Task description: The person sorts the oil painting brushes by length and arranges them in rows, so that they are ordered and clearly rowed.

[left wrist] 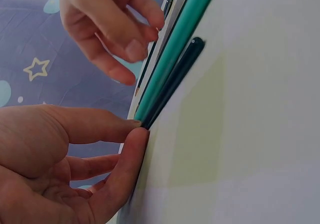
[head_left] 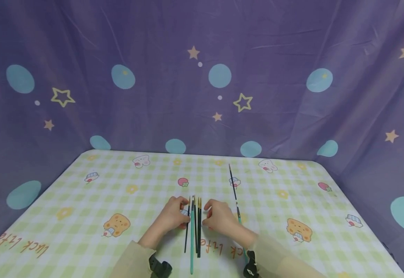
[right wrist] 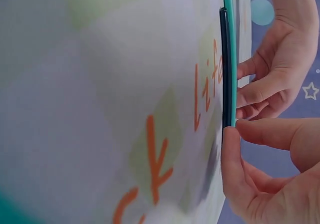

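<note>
Several slim paintbrushes lie side by side at the front middle of the table, seen in the head view: a teal one [head_left: 192, 243] among black ones [head_left: 199, 235], bristles pointing away. Along their left side is my left hand [head_left: 170, 214], thumb and forefinger tips at the leftmost black paintbrush [head_left: 186, 235]; they look to touch it rather than grip it. My right hand [head_left: 220, 218] rests just right of the bundle, fingers bent loosely, a narrow gap from the nearest handle. The left wrist view shows that right hand [left wrist: 107, 29] holding nothing.
Right of the bundle, a single black paintbrush [head_left: 233, 182] lies farther back. Nearer, another teal paintbrush [head_left: 238, 214] runs under my right forearm. A green-checked tablecloth [head_left: 146, 208] covers the table, and a purple curtain [head_left: 167, 112] hangs behind it.
</note>
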Demonstrator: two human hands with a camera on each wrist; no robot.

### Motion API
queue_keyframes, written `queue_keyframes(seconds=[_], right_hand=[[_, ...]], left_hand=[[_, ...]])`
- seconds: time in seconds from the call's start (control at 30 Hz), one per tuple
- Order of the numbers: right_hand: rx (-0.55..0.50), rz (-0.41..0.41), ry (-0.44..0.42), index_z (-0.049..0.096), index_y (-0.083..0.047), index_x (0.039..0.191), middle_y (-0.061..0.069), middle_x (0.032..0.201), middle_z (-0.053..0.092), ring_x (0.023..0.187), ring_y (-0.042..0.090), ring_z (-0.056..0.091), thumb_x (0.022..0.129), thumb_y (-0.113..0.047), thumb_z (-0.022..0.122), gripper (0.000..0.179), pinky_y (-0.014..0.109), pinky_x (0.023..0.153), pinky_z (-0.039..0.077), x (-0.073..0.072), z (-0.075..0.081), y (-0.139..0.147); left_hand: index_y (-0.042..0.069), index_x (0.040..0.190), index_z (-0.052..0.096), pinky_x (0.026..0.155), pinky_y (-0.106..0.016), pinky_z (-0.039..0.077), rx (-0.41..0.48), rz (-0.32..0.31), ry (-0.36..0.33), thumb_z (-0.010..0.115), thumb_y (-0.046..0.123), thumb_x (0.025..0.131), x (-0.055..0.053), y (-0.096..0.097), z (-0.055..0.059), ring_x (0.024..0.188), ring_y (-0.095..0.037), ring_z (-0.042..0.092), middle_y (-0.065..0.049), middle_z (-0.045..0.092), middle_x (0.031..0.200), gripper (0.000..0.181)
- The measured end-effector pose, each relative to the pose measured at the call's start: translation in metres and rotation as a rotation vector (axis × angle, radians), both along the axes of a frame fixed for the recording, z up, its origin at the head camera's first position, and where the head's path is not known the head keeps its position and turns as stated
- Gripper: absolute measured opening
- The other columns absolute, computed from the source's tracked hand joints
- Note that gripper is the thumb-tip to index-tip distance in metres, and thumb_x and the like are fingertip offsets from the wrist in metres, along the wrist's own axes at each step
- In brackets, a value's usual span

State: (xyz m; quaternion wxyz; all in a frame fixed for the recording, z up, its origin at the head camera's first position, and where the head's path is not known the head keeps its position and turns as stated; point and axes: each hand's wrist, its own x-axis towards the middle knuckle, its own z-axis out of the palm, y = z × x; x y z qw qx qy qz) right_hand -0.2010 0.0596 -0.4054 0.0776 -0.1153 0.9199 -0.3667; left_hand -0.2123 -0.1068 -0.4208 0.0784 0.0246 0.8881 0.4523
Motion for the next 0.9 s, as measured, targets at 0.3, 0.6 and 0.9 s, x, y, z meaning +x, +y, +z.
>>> queue_keyframes(seconds=[0.3,0.6,0.9], right_hand=[[0.015,-0.038,-0.033,0.052,-0.003,0.089,0.002,0.063,0.052,0.045,0.012,0.051,0.07,-0.012,0.075,0.031,0.023,0.043,0.042,-0.0031,-0.0061,-0.0072],[0.017,-0.015,-0.062,0.051,-0.003,0.089,0.002,0.063,0.053,0.048,0.014,0.052,0.068,-0.01,0.076,0.033,0.024,0.045,0.041,-0.0026,-0.0028,-0.0066],[0.057,-0.023,-0.105,0.05,-0.003,0.092,0.004,0.065,0.053,0.049,0.016,0.053,0.064,-0.006,0.074,0.037,0.025,0.047,0.042,-0.0043,0.0007,-0.0105]], left_hand=[[-0.004,0.114,0.051,0.044,-0.024,0.053,0.011,-0.008,0.004,0.067,-0.003,0.069,0.0009,-0.0009,0.0004,0.066,-0.018,0.049,-0.013,0.039,0.091,0.048],[-0.005,0.115,0.05,0.043,-0.024,0.052,0.007,-0.026,0.024,0.067,-0.003,0.068,-0.0007,-0.0019,-0.0021,0.06,-0.017,0.049,-0.013,0.039,0.09,0.049],[-0.006,0.115,0.05,0.044,-0.024,0.053,0.024,-0.028,0.011,0.066,-0.005,0.069,-0.0014,-0.0021,-0.0021,0.054,-0.016,0.05,-0.013,0.038,0.089,0.049]])
